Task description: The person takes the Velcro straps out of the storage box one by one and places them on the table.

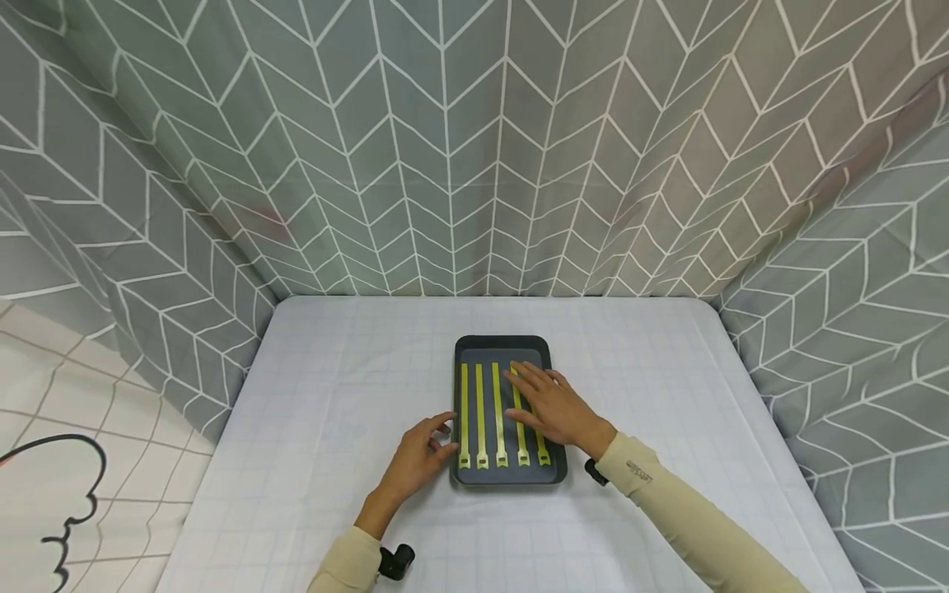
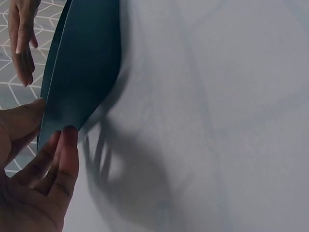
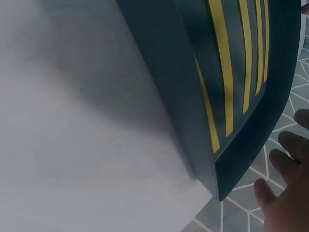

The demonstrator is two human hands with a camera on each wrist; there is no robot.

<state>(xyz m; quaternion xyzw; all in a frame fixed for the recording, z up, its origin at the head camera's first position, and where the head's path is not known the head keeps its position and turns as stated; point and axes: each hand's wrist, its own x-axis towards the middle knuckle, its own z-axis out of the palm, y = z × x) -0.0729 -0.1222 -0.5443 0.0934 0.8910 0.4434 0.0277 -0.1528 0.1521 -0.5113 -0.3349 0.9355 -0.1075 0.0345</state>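
A dark grey rectangular tray [image 1: 504, 341] holds several yellow cable straps [image 1: 480, 412], laid side by side lengthwise with slotted ends toward me. My left hand [image 1: 412, 461] is at the tray's left side; in the left wrist view its thumb and loosely bent fingers touch the tray's outer wall [image 2: 89, 48] and rim. Over the right half of the tray is my right hand [image 1: 556, 408], fingers spread and nothing held, partly covering the two rightmost straps. In the right wrist view that hand [image 3: 289, 179] appears apart from the tray, beyond its dark rim.
The tray stands on a table with a white cloth [image 1: 341, 379]. Grey curtains [image 1: 474, 148] with white chevron lines hang behind and at both sides. Each wrist wears a small black camera, such as the left one [image 1: 398, 562].
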